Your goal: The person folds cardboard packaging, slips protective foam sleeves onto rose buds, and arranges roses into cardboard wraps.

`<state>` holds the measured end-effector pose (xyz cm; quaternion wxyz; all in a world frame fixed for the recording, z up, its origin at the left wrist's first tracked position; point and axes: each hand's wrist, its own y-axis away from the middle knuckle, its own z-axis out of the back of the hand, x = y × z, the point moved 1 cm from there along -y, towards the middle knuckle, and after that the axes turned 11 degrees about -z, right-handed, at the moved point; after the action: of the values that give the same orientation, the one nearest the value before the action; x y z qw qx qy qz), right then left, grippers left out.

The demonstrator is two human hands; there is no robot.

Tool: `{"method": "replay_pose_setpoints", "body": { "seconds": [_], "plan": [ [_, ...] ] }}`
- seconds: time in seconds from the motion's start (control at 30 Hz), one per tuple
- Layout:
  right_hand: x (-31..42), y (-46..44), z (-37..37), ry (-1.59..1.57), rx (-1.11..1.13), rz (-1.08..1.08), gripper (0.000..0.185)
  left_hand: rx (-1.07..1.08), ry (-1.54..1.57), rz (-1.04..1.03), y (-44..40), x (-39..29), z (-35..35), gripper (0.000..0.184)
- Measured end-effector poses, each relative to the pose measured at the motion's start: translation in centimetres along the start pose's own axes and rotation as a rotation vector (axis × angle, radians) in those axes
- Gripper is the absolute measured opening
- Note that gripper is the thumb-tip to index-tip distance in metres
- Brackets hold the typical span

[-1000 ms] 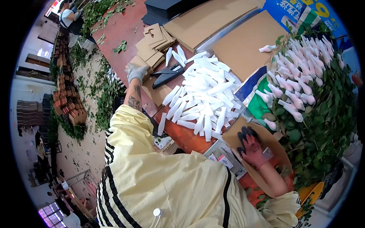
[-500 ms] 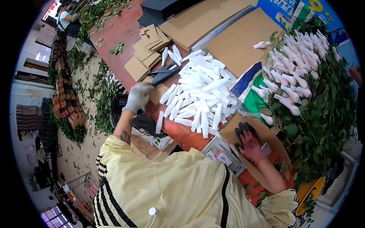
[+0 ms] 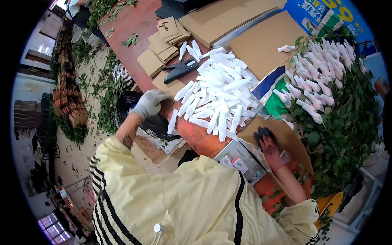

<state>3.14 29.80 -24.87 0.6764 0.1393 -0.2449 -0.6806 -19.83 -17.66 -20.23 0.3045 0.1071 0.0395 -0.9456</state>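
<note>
My left hand (image 3: 147, 103), in a whitish glove, is at the table's left edge with its fingers closed on the edge of a small brown cardboard piece (image 3: 170, 86). A black stapler-like tool (image 3: 181, 71) lies just beyond that piece. To its right is a heap of white mesh sleeves (image 3: 222, 87). My right hand (image 3: 269, 148), in a red glove with dark fingertips, rests flat on a curved cardboard sheet (image 3: 297, 143), fingers stretched out. The sheet bends up beside a metal-edged tray with printed labels (image 3: 239, 164).
Small cardboard pieces (image 3: 153, 61) are stacked behind the tool; large cardboard sheets (image 3: 269, 43) lie farther back. On the right, leafy stems carry pink buds in white sleeves (image 3: 312, 81). Leaves litter the floor (image 3: 81, 151) at left. Another person (image 3: 77, 12) is at the upper left.
The view has shifted slightly. My left hand has moved off the tool's near end, and the small cardboard piece by its fingers shows more fully. My right hand stays on the curved sheet.
</note>
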Motion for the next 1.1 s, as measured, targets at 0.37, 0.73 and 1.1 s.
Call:
{"method": "replay_pose_setpoints", "body": {
  "seconds": [0.37,0.73,1.1],
  "plan": [
    [-0.1,-0.2,-0.3,0.086,-0.041,0.027,0.062,0.333,-0.203,-0.078,-9.2,0.7,0.9,0.082],
    [1.1,1.1,1.2,0.008,-0.052,-0.01,0.06,0.163,0.123,-0.114,-11.7,2.4,5.4,0.089],
    [4.5,7.3,13.5,-0.683,-0.134,0.217,0.07,-0.642,1.547,-0.181,-11.3,-7.1,14.7,0.069]
  ]
}}
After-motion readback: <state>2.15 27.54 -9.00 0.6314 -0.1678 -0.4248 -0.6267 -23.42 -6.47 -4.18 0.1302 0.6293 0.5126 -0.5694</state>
